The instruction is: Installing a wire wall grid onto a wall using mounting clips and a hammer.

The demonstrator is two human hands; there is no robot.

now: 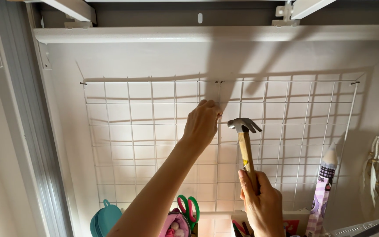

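Head view: your right hand (263, 206) wraps its grip around the lower end of a claw hammer (245, 147). Its pale wooden handle runs nearly upright, tilted slightly left at the top. The grey metal head points its striking face left, claw right. Your left hand (202, 123) pinches at a white wire grid (286, 131) on the wall, just left of the hammer head; whatever the fingertips hold is too small to see.
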